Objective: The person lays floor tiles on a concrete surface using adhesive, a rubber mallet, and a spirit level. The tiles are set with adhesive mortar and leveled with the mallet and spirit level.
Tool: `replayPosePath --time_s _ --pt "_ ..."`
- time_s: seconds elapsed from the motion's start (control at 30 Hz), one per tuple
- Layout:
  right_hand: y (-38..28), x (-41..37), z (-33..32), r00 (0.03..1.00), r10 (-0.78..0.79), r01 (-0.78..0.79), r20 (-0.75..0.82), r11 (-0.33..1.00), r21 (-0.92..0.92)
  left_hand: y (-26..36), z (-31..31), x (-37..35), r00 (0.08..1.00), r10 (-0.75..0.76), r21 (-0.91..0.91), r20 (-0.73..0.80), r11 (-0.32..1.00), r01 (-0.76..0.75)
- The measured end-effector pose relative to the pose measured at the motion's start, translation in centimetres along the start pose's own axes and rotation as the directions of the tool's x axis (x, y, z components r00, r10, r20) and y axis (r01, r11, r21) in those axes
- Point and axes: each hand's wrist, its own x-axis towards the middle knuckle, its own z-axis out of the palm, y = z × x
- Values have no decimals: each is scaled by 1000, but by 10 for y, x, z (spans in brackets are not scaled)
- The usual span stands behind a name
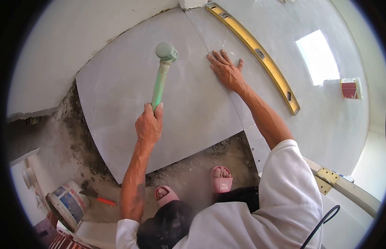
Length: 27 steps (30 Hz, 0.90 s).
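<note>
My left hand [149,124] grips the green handle of a rubber mallet [163,68], whose head hovers over a large grey floor tile [131,99]. My right hand [226,68] lies flat with fingers spread across the joint between that tile and the neighbouring laid tile [251,87]. The big tile rests on dark mortar [83,137] that shows along its left and near edges.
A long yellow spirit level [259,54] lies on the laid tiles to the right. A bucket [67,203] and a red-handled trowel [97,197] sit at the lower left. My feet in pink sandals [221,178] stand on bare mortar. A white wall [68,37] borders the tile.
</note>
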Motion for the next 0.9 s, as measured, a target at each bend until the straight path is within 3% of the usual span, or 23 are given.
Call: replayPosePath --time_s 0.07,0.17,0.27,0.33,0.47,0.57,0.67,0.77,0.83,0.9 --pt "0 4 0 1000 -15 15 -1 1000 11 -6 9 9 998 21 90 59 996 -27" --pt "12 2 5 1000 -28 28 -1 1000 7 -3 14 8 1000 -2 59 25 998 0" --pt "13 9 4 998 -64 64 20 998 -2 -1 7 16 983 -47 128 175 991 25" --pt "21 9 4 995 -90 91 42 995 -35 -2 6 13 983 -69 143 170 989 45" --pt "38 -22 -15 949 -206 239 238 964 -120 -23 17 4 977 -117 149 176 985 91" --pt "47 -74 -14 911 -241 301 335 943 -141 -25 12 -5 994 -96 176 53 981 86" --pt "48 -116 -17 902 -209 267 379 958 -107 -29 -3 -25 956 169 454 -240 890 -43" --pt "54 -132 -15 898 -206 284 390 947 -154 -66 -12 -85 935 148 405 -322 914 -5" --pt "46 -140 -23 903 -253 335 348 921 -198 -71 -14 -140 916 227 299 -330 946 -126" --pt "44 -147 -23 890 -289 368 352 912 -183 -65 -26 -172 937 347 157 29 925 -347"
